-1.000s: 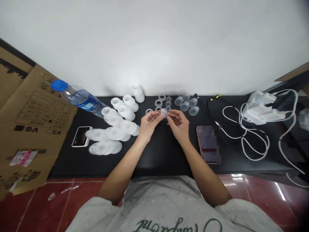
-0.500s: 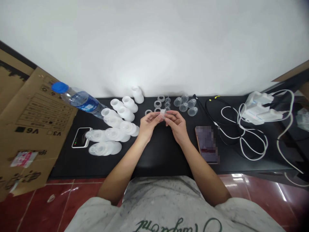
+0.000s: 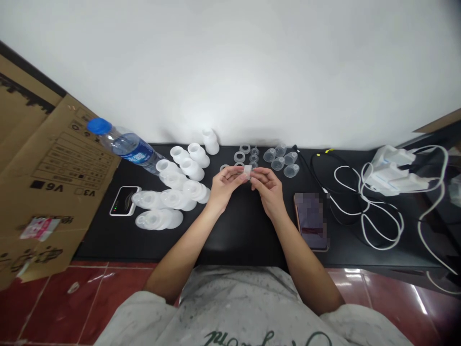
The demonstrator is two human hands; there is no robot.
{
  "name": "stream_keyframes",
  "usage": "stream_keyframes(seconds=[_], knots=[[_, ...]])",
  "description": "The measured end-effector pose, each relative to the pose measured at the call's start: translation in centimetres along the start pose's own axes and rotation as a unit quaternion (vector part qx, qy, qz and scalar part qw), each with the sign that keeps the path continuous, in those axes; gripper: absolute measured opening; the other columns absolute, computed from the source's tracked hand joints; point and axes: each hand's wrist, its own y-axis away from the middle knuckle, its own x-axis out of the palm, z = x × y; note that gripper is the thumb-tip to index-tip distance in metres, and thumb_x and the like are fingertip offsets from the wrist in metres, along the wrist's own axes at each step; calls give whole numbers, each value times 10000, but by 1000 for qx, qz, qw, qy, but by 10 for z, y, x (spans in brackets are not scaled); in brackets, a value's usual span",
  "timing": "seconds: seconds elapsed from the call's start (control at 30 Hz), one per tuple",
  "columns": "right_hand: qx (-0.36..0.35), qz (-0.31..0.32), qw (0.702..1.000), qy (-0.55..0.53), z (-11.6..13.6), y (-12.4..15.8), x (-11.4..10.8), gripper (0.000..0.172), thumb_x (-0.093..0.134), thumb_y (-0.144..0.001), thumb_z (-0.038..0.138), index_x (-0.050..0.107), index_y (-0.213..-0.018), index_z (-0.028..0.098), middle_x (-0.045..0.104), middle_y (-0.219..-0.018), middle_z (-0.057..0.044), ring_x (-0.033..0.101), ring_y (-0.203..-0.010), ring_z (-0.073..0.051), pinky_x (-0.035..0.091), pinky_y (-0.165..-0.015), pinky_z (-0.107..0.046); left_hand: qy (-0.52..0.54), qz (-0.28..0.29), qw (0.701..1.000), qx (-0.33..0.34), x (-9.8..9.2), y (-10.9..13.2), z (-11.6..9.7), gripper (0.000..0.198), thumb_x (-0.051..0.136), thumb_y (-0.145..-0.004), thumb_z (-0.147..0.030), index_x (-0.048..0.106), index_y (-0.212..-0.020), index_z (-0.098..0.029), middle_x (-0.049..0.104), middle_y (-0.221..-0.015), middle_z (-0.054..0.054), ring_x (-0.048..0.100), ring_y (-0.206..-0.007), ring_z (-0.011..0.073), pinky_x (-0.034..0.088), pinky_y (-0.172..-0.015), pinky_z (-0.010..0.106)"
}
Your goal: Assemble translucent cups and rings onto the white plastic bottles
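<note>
Between my two hands, over the black table, is a small translucent screw ring. My left hand pinches it from the left with thumb and fingers. From the right, my right hand grips the same ring with its fingertips. Just beyond the fingers lie several clear rings and a column of small clear nipples, some partly hidden by my hands. Several translucent dome caps sit to the right of them. White baby bottles stand grouped to the left, some with clear tops fitted.
A water bottle with a blue cap and a white-edged device are at the left, beside a cardboard box. On the right lie a phone, coiled white cables and white plug adapters. A wall closes off the back.
The view has shifted slightly, so most things on the table sit a little further right. The ring has turned a little between my fingers, and both hands still hold it.
</note>
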Motion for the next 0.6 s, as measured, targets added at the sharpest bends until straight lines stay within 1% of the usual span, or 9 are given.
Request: stream_keyframes(seconds=[0.1, 0.2, 0.27, 0.43, 0.5, 0.6], knots=[[7, 35, 999, -17, 3, 2, 2, 406, 887, -869, 462, 707, -1178, 269, 817, -1143, -61, 739, -907, -202, 554, -635, -274, -14, 5, 1000, 19, -1, 0, 0, 409, 969, -786, -377, 787, -1117, -221, 814, -1099, 70, 788, -1049, 233, 637, -986, 416], [6, 49, 998, -33, 5, 3, 2, 432, 874, -885, 460, 690, -1227, 271, 812, -1136, -62, 716, -885, -192, 540, -632, -271, -22, 8, 999, 43, -2, -1, 2, 503, 983, -773, -361, 763, -1208, -238, 819, -1107, 64, 788, -1066, 222, 621, -1029, 421], [0, 56, 998, -37, 4, 4, 2, 467, 868, -893, 455, 669, -1277, 278, 806, -1136, -60, 702, -877, -187, 536, -640, -271, -38, 13, 997, 64, -3, -1, 3, 538, 989, -765, -357, 755, -1234, -236, 820, -1098, 64, 790, -1061, 220, 621, -1035, 426], [-6, 73, 997, -25, 2, 7, 2, 572, 860, -904, 450, 616, -1402, 307, 793, -1172, -54, 668, -838, -188, 534, -654, -298, -74, 19, 992, 99, -4, -1, 7, 549, 965, -799, -366, 752, -1288, -235, 810, -1068, 66, 796, -1053, 239, 654, -977, 427], [-6, 82, 996, -19, 3, 8, 4, 577, 853, -912, 453, 611, -1415, 308, 791, -1190, -61, 669, -859, -194, 537, -664, -304, -85, 19, 990, 111, -5, -2, 9, 548, 956, -811, -374, 752, -1300, -235, 801, -1051, 61, 799, -1031, 239, 669, -946, 423], [-8, 96, 995, -13, 5, 8, 4, 542, 838, -928, 458, 615, -1398, 307, 794, -1146, -53, 672, -875, -195, 526, -666, -297, -100, 8, 986, 132, -5, -2, 14, 520, 952, -812, -394, 772, -1273, -236, 769, -1060, 56, 796, -1007, 229, 683, -902, 390]])
